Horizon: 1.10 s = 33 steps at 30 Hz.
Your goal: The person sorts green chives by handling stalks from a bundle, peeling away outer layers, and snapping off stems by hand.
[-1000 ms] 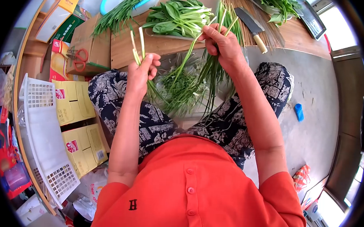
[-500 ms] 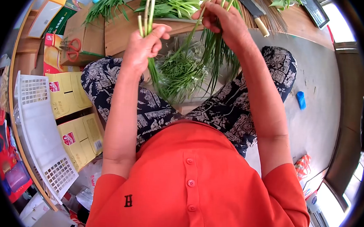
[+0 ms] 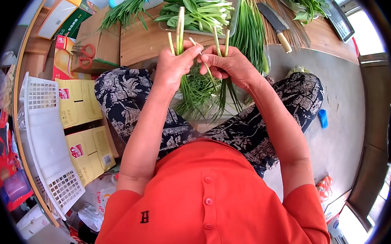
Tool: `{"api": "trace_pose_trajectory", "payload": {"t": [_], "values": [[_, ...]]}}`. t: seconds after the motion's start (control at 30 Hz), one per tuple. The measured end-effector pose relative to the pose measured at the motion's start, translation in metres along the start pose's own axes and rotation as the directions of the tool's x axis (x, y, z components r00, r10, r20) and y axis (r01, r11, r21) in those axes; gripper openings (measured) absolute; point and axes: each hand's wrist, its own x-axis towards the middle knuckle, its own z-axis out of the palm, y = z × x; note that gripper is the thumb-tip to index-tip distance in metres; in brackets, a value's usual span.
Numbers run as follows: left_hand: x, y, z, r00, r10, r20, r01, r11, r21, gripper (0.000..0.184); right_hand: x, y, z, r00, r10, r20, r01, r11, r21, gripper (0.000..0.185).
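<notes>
My left hand (image 3: 175,64) is closed round several green stalks (image 3: 180,32), their pale ends pointing up and leaves hanging below. Close beside it, my right hand (image 3: 230,66) grips other stalks (image 3: 217,41). A thin pale stalk (image 3: 208,69) slants between the fingertips of both hands; which hand holds it I cannot tell. Loose long green leaves (image 3: 194,93) lie below the hands, between the knees. Beyond the hands, a tray of leafy greens (image 3: 196,13) and a bundle of long green leaves (image 3: 250,33) lie on the wooden board (image 3: 140,43).
A knife (image 3: 274,24) lies at the board's right side, near thin brown sticks (image 3: 298,37). Red-handled scissors (image 3: 86,56) are at a cardboard box (image 3: 105,39) on the left. A white plastic rack (image 3: 51,133) and yellow boxes (image 3: 89,152) stand left. A blue scrap (image 3: 322,119) lies right.
Both hands have come together from apart and, since half a second ago, sit lower in view. The bundle of long leaves on the board now shows more fully behind my right hand.
</notes>
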Motion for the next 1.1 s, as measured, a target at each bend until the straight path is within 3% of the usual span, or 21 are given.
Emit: {"api": "trace_pose_trajectory", "payload": {"t": [0.07, 0.17, 0.3, 0.43, 0.5, 0.6, 0.63, 0.77, 0.87, 0.97, 1.1], "values": [[0.002, 0.001, -0.006, 0.997, 0.038, -0.062, -0.043, 0.996, -0.078, 0.020, -0.003, -0.005, 0.001, 0.997, 0.073, 0.036, -0.073, 0.997, 0.026, 0.014], [-0.001, 0.007, -0.008, 0.999, 0.031, -0.026, -0.034, 0.993, -0.112, 0.023, -0.001, -0.002, 0.001, 0.996, 0.084, 0.026, -0.083, 0.996, -0.011, 0.014], [-0.007, -0.001, 0.003, 0.992, 0.105, -0.065, -0.098, 0.990, 0.100, 0.019, 0.000, 0.002, 0.001, 0.999, 0.025, -0.026, -0.026, 0.999, -0.044, 0.013], [-0.005, -0.006, 0.005, 0.983, 0.122, -0.140, -0.103, 0.985, 0.136, 0.015, -0.001, 0.003, 0.003, 0.999, -0.010, -0.034, 0.009, 1.000, -0.030, 0.014], [-0.003, -0.008, 0.002, 0.960, 0.263, -0.097, -0.224, 0.928, 0.299, 0.016, 0.000, 0.003, 0.003, 1.000, 0.013, -0.027, -0.013, 1.000, -0.004, 0.013], [-0.003, -0.007, 0.002, 0.951, 0.290, -0.105, -0.223, 0.883, 0.414, 0.018, -0.001, 0.002, 0.001, 0.999, 0.050, 0.011, -0.050, 0.996, 0.078, 0.012], [-0.004, -0.008, 0.002, 0.952, 0.287, -0.106, -0.220, 0.884, 0.413, 0.018, -0.001, 0.001, 0.000, 0.997, 0.058, 0.041, -0.063, 0.989, 0.132, 0.012], [-0.002, -0.008, -0.005, 0.947, 0.244, -0.211, -0.226, 0.968, 0.105, 0.017, -0.002, -0.001, -0.002, 0.996, 0.087, 0.026, -0.090, 0.974, 0.210, 0.017], [-0.007, -0.004, -0.007, 0.958, 0.213, -0.192, -0.191, 0.973, 0.127, 0.012, 0.000, 0.002, -0.007, 0.997, 0.073, -0.033, -0.061, 0.961, 0.271, 0.018], [-0.013, -0.008, -0.001, 0.993, 0.075, -0.091, -0.069, 0.995, 0.067, 0.012, 0.002, 0.003, -0.008, 0.997, 0.045, -0.061, -0.023, 0.944, 0.330, 0.017], [-0.016, -0.011, 0.014, 0.998, 0.070, 0.000, -0.070, 0.997, 0.026, 0.016, 0.003, 0.005, -0.009, 0.997, 0.025, -0.072, 0.002, 0.937, 0.350, 0.014]]}}
